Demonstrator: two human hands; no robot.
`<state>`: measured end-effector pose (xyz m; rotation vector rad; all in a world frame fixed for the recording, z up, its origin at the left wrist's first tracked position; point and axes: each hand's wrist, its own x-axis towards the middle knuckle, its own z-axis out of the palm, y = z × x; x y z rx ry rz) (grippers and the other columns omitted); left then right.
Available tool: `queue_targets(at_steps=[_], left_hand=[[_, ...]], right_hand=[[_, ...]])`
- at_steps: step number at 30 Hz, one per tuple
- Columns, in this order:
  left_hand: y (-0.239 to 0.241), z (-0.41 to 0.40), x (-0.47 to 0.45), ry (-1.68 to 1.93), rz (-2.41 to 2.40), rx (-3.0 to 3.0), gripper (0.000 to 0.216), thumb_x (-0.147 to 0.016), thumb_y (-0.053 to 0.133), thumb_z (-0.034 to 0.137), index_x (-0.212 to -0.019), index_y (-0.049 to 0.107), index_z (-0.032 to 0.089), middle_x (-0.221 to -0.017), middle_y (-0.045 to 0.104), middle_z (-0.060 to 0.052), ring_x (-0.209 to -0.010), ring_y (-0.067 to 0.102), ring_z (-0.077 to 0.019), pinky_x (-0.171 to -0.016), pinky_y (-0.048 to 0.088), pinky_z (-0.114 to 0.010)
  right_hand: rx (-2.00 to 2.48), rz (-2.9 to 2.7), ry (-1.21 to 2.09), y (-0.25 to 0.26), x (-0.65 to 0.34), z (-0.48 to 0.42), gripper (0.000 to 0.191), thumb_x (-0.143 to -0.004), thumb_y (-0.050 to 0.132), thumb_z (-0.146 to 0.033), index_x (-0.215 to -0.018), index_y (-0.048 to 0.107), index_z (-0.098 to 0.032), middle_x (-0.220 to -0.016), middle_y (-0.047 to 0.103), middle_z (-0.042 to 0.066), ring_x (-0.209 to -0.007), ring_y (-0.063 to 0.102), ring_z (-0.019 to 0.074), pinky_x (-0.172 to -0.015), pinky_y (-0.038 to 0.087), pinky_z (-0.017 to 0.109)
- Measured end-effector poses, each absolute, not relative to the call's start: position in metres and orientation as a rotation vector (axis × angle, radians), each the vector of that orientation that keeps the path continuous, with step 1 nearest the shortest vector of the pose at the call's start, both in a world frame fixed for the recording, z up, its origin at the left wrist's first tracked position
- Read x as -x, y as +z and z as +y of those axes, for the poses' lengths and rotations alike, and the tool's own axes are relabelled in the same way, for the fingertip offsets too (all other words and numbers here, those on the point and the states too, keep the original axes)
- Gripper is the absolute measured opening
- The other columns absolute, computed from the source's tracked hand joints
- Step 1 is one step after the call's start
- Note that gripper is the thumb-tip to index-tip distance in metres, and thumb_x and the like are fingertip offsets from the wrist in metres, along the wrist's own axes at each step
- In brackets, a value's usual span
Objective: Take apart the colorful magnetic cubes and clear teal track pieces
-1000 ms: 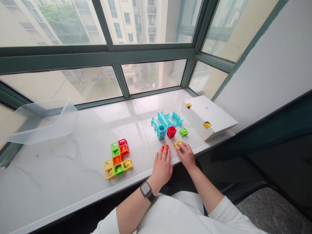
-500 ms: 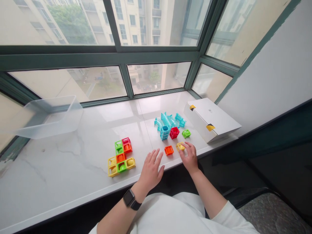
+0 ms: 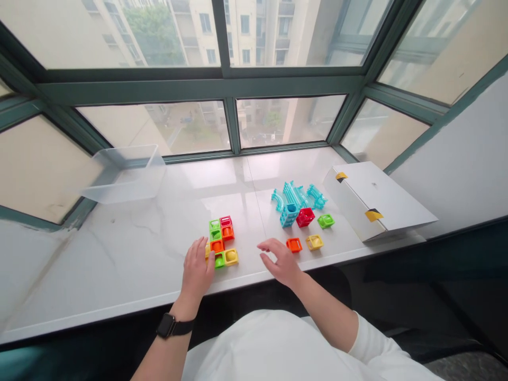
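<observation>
On the white sill lies a flat cluster of joined toy blocks (image 3: pixel 217 246) in green, red, orange and yellow. My left hand (image 3: pixel 197 270) rests at its left side, fingers stretched out over the yellow blocks there and hiding most of them. Apart from the cluster, to its right, my right hand (image 3: pixel 282 262) hovers with thumb and fingers apart and nothing between them. Closest to that hand is a loose orange block (image 3: pixel 294 245). A loose yellow block (image 3: pixel 314 242) sits just right of the orange one.
Behind are teal track pieces (image 3: pixel 296 194), a teal block tower (image 3: pixel 289 215), a red block (image 3: pixel 305 217) and a green block (image 3: pixel 326 221). A white box (image 3: pixel 381 198) stands right, a clear plastic bin (image 3: pixel 123 190) back left. Windows border the sill (image 3: pixel 151 259).
My left hand has moved left onto the block cluster. My right hand has let go of the yellow block and moved left past the orange one. The view has shifted.
</observation>
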<state>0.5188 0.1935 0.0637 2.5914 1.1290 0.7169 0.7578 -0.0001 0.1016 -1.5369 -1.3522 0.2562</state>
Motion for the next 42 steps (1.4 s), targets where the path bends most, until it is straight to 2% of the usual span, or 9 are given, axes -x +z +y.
queue_targets(at_steps=[4, 8, 12, 16, 22, 27, 33, 38, 42], left_hand=[[0.065, 0.190, -0.533, 0.571, 1.111, -2.707, 0.056, -0.109, 0.041, 0.039, -0.161, 0.046, 0.020, -0.167, 0.047, -0.015, -0.157, 0.039, -0.0359, -0.128, 0.031, -0.058], [0.067, 0.189, -0.546, 0.429, 1.070, -2.818, 0.055, -0.110, 0.037, 0.037, -0.163, 0.047, 0.024, -0.173, 0.038, -0.009, -0.160, 0.034, -0.0368, -0.128, 0.028, -0.060], [0.068, 0.189, -0.550, 0.314, 0.948, -2.922, 0.055, -0.111, 0.036, 0.038, -0.165, 0.044, 0.031, -0.173, 0.037, -0.003, -0.161, 0.033, -0.0368, -0.128, 0.026, -0.061], [0.067, 0.188, -0.550, 0.277, 0.919, -2.960, 0.056, -0.111, 0.035, 0.040, -0.165, 0.042, 0.031, -0.172, 0.038, -0.004, -0.159, 0.036, -0.0379, -0.127, 0.025, -0.064], [0.064, 0.189, -0.551, 0.284, 0.917, -2.968, 0.056, -0.111, 0.033, 0.037, -0.166, 0.040, 0.030, -0.173, 0.037, -0.004, -0.160, 0.035, -0.0371, -0.127, 0.026, -0.063], [0.060, 0.190, -0.550, 0.292, 0.914, -2.971, 0.057, -0.111, 0.032, 0.038, -0.167, 0.039, 0.030, -0.173, 0.036, -0.003, -0.160, 0.034, -0.0371, -0.128, 0.024, -0.063], [0.058, 0.191, -0.550, 0.320, 0.921, -2.955, 0.057, -0.111, 0.032, 0.039, -0.167, 0.038, 0.031, -0.173, 0.037, -0.003, -0.161, 0.033, -0.0368, -0.129, 0.022, -0.064], [0.060, 0.190, -0.551, 0.335, 0.913, -2.925, 0.058, -0.110, 0.033, 0.040, -0.167, 0.039, 0.031, -0.172, 0.040, -0.004, -0.160, 0.033, -0.0374, -0.128, 0.023, -0.065], [0.059, 0.191, -0.550, 0.345, 0.916, -2.932, 0.058, -0.110, 0.035, 0.039, -0.168, 0.037, 0.033, -0.172, 0.041, -0.003, -0.161, 0.032, -0.0364, -0.129, 0.020, -0.063]], right_hand=[[1.654, -1.484, 0.454, 0.066, -0.727, 0.032, 0.054, -0.091, 0.075, -0.019, -0.142, 0.060, -0.024, -0.139, 0.068, 0.013, -0.131, 0.064, 0.0296, -0.114, 0.053, 0.050], [1.704, -1.565, 0.511, 0.045, -0.707, 0.057, 0.074, -0.086, 0.083, -0.021, -0.154, 0.051, -0.024, -0.151, 0.062, 0.015, -0.139, 0.059, 0.0326, -0.118, 0.048, 0.054], [1.775, -1.536, 0.507, 0.041, -0.701, 0.069, 0.063, -0.090, 0.077, -0.015, -0.149, 0.057, -0.024, -0.142, 0.068, 0.012, -0.130, 0.063, 0.0313, -0.112, 0.050, 0.053], [1.752, -1.506, 0.497, 0.041, -0.701, 0.067, 0.052, -0.089, 0.076, -0.012, -0.138, 0.063, -0.024, -0.132, 0.072, 0.010, -0.123, 0.065, 0.0285, -0.109, 0.051, 0.049], [1.749, -1.417, 0.459, 0.037, -0.698, 0.052, 0.051, -0.084, 0.087, -0.021, -0.128, 0.063, -0.021, -0.120, 0.071, 0.010, -0.113, 0.065, 0.0293, -0.104, 0.055, 0.049], [1.693, -1.156, 0.486, 0.057, -0.701, 0.033, 0.046, -0.087, 0.082, -0.028, -0.127, 0.059, -0.024, -0.118, 0.068, 0.008, -0.105, 0.069, 0.0252, -0.096, 0.060, 0.044], [1.437, -0.948, 0.653, 0.089, -0.720, -0.005, 0.049, -0.095, 0.076, -0.044, -0.133, 0.051, -0.027, -0.115, 0.074, 0.006, -0.102, 0.076, 0.0224, -0.093, 0.064, 0.039], [1.457, -0.796, 0.424, 0.091, -0.764, -0.050, 0.062, -0.100, 0.069, -0.048, -0.154, 0.047, -0.029, -0.129, 0.073, 0.010, -0.111, 0.076, 0.0263, -0.100, 0.063, 0.046], [1.714, -0.621, 0.027, 0.084, -0.817, -0.089, 0.058, -0.098, 0.069, -0.052, -0.148, 0.062, -0.023, -0.136, 0.072, 0.016, -0.115, 0.075, 0.0303, -0.098, 0.064, 0.046]])
